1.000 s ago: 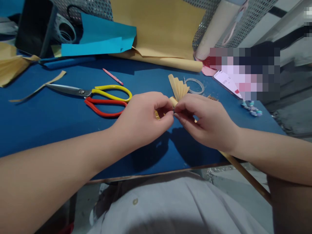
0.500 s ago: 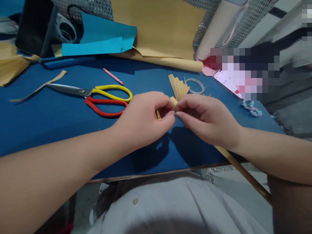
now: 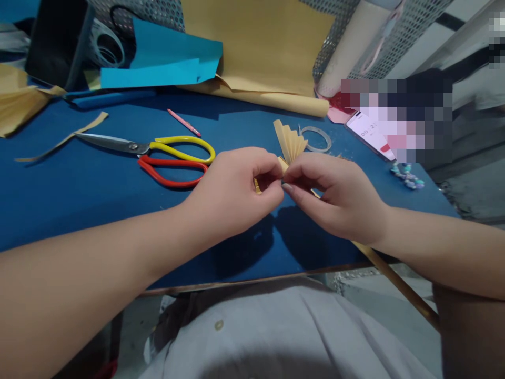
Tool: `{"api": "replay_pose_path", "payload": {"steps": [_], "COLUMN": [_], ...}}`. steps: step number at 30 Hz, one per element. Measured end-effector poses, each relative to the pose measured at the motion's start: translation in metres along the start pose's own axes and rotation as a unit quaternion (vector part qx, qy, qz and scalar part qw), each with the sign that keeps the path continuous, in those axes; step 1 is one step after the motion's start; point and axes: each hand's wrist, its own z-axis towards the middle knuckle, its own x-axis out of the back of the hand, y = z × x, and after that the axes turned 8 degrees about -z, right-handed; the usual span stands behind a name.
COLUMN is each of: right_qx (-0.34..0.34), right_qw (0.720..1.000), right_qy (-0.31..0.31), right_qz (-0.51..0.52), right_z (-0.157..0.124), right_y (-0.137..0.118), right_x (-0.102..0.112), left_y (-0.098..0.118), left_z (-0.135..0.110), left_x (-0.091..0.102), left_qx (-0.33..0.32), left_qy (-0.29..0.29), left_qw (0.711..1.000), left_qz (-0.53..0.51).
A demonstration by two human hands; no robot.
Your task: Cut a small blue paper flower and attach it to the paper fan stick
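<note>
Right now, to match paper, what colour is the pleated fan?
Pale tan: the pleated paper fan, seen best in the head view.

Bare left hand (image 3: 231,192) and right hand (image 3: 335,197), bare forearms (image 3: 79,258), pale grey shirt (image 3: 276,337) with small round button (image 3: 219,325)

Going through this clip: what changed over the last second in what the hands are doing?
Only a small shift: the right hand has rolled slightly, its fingers easing back so that a fingernail now shows. It keeps pinching the pleated tan paper with the left hand, and neither hand let go. The yellow-and-red-handled scissors stayed where they were on the blue table top.
</note>
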Motion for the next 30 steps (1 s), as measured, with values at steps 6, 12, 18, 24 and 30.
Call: {"api": "replay_pose_path", "payload": {"steps": [6, 12, 18, 24, 30], "right_qx": [-0.150, -0.227, -0.129, 0.074, 0.131], "right_qw": [0.955, 0.933, 0.991, 0.982, 0.964], "right_qy": [-0.025, 0.004, 0.040, -0.003, -0.011], "right_qz": [0.255, 0.278, -0.020, -0.174, -0.231], "right_z": [0.003, 0.003, 0.001, -0.005, -0.005], "right_y": [0.002, 0.023, 0.059, 0.069, 0.074], "right_x": [-0.001, 0.002, 0.007, 0.001, -0.004], "left_y": [0.003, -0.006, -0.016, -0.017, -0.015], "left_z": [0.001, 0.009, 0.013, 0.009, 0.010], "left_x": [0.002, 0.006, 0.006, 0.002, 0.004], "left_qx": [0.080, 0.106, 0.071, -0.010, 0.026], "left_qy": [0.019, 0.052, 0.013, -0.054, -0.039], "left_qw": [0.994, 0.992, 0.997, 0.996, 0.995], "left_qz": [-0.076, -0.044, 0.031, 0.064, 0.092]}}
